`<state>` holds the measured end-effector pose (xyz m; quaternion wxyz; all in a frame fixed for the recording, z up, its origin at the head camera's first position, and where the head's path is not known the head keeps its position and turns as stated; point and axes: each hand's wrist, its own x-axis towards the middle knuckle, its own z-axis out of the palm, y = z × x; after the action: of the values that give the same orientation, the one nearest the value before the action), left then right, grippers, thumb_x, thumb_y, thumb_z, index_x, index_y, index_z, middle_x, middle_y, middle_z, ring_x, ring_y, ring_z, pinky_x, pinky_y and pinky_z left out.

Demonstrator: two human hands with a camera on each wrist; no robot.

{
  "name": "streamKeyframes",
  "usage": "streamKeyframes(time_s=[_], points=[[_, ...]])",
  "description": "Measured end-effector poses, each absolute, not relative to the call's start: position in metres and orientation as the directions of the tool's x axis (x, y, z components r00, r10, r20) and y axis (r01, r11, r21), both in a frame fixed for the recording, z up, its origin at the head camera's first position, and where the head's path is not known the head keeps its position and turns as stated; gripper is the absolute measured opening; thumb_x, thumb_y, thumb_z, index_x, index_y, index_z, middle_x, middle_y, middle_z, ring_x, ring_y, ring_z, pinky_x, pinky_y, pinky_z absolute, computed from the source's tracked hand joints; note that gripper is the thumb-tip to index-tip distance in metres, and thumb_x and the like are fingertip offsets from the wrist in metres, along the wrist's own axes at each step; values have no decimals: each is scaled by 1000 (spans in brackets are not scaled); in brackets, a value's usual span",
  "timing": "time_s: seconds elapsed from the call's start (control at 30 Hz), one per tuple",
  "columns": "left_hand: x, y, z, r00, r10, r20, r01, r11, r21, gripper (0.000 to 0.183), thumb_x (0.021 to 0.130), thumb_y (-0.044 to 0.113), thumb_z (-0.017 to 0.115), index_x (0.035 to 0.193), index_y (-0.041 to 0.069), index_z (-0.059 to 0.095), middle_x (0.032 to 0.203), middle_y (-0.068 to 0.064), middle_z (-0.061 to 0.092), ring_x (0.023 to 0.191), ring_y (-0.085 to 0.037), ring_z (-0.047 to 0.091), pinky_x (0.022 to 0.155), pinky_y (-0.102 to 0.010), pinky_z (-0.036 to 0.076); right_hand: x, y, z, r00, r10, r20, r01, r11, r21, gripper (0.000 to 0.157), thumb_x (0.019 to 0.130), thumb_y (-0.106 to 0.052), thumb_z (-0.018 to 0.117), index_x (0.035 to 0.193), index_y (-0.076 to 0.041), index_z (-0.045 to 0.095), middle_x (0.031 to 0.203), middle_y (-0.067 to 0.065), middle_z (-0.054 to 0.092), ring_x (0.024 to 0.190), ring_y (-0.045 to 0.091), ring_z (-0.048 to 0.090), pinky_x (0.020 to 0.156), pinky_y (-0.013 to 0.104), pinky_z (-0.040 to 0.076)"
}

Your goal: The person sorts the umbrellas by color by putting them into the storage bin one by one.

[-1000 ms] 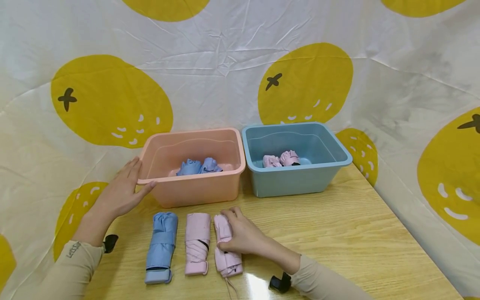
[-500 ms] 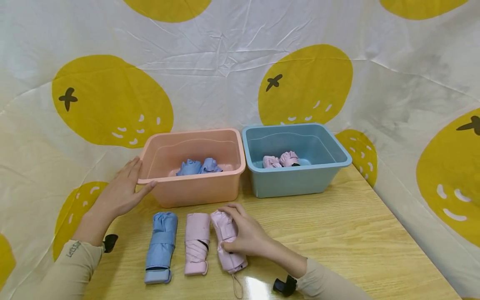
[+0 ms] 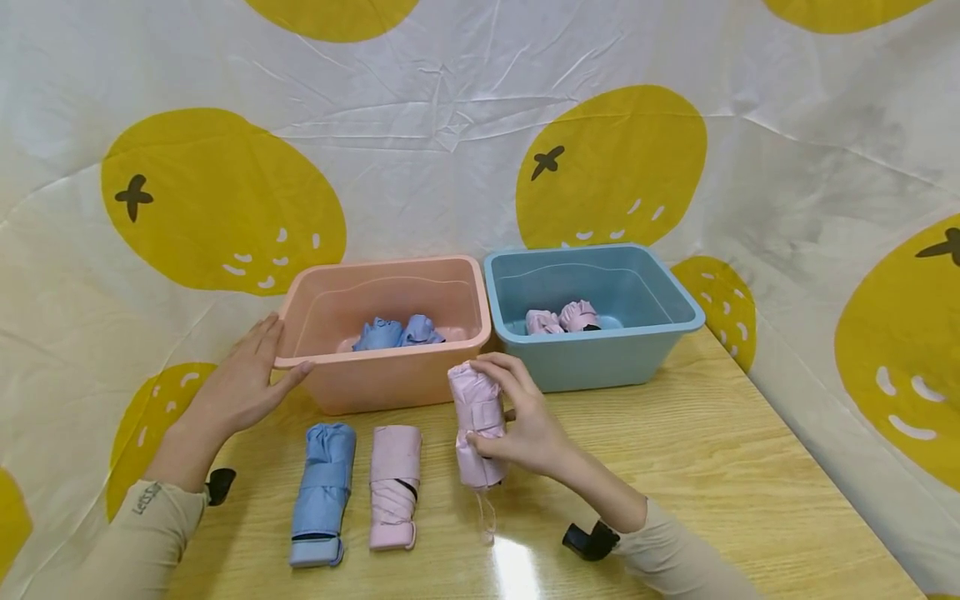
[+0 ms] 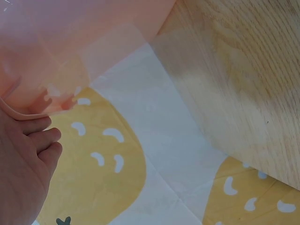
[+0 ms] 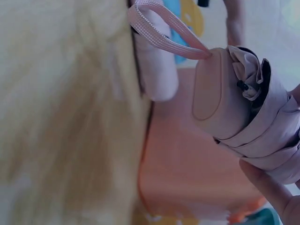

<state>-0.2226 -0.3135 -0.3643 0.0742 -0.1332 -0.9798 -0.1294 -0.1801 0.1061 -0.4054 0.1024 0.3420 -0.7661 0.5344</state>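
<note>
My right hand (image 3: 528, 425) grips a folded pink umbrella (image 3: 477, 417) around its side, lifted off the table in front of the two bins. In the right wrist view the umbrella's handle end (image 5: 211, 89) and its wrist strap (image 5: 164, 37) show close up. My left hand (image 3: 236, 383) rests with fairly straight fingers on the left rim of the pink bin (image 3: 390, 383). A folded blue umbrella (image 3: 322, 496) and a second folded pink umbrella (image 3: 395, 487) lie side by side on the table.
Two blue umbrellas (image 3: 397, 333) lie in the pink bin. Two pink umbrellas (image 3: 562, 318) lie in the blue bin (image 3: 592, 362) to its right. Behind the wooden table (image 3: 712, 467) hangs a white cloth (image 3: 442, 167) with yellow fruit shapes.
My right hand has picked the rightmost pink umbrella up off the table and moved it forward and slightly right. The left hand has stayed on the pink bin.
</note>
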Motion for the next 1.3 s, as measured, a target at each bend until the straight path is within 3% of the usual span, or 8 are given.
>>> streamKeyframes(time_s=[0.17, 0.43, 0.73, 0.9, 1.1, 1.3], points=[[-223, -314, -364, -950, 247, 191, 288, 929, 233, 97, 105, 57, 49, 163, -8, 7, 168, -34, 11, 153, -55, 16, 120, -71, 20, -191, 125, -388, -721, -358, 593, -684, 230, -692, 91, 71, 3, 90, 152, -9, 49, 155, 14, 39, 127, 35, 54, 72, 33, 64], [-222, -314, -366, -948, 252, 194, 294, 928, 230, 97, 105, 57, 49, 163, -8, 6, 169, -33, 10, 153, -55, 16, 119, -71, 20, -212, 162, -363, -742, -246, 624, -670, 240, -703, 91, 72, 6, 90, 152, -10, 49, 157, 9, 39, 128, 27, 50, 72, 37, 65], [-222, -313, -365, -949, 253, 190, 293, 928, 230, 97, 105, 57, 49, 162, -9, 7, 168, -34, 11, 153, -55, 15, 120, -71, 20, -243, 204, -328, -796, -116, 594, -599, 290, -747, 89, 78, 5, 86, 156, -11, 46, 155, 8, 38, 102, 25, 52, 66, 20, 60], [-222, -314, -365, -949, 250, 192, 291, 928, 232, 97, 105, 57, 50, 163, -8, 7, 169, -33, 11, 153, -55, 15, 120, -71, 20, -265, 228, -310, -822, -89, 562, -556, 336, -760, 89, 82, 4, 83, 159, -14, 42, 154, 10, 36, 104, 24, 49, 66, 15, 57], [-222, -314, -365, -950, 246, 192, 287, 931, 228, 97, 104, 58, 50, 163, -8, 8, 169, -32, 11, 153, -55, 16, 120, -71, 20, -297, 254, -300, -839, -89, 538, -523, 409, -748, 87, 84, 4, 79, 160, -9, 37, 156, 15, 33, 107, 22, 44, 68, 11, 53], [-223, -313, -365, -951, 239, 196, 280, 934, 221, 97, 105, 58, 49, 163, -8, 8, 168, -33, 12, 153, -55, 17, 119, -71, 21, -328, 281, -301, -882, -119, 457, -448, 514, -732, 88, 85, -4, 84, 160, -13, 40, 158, 14, 35, 115, 32, 47, 67, 12, 51]])
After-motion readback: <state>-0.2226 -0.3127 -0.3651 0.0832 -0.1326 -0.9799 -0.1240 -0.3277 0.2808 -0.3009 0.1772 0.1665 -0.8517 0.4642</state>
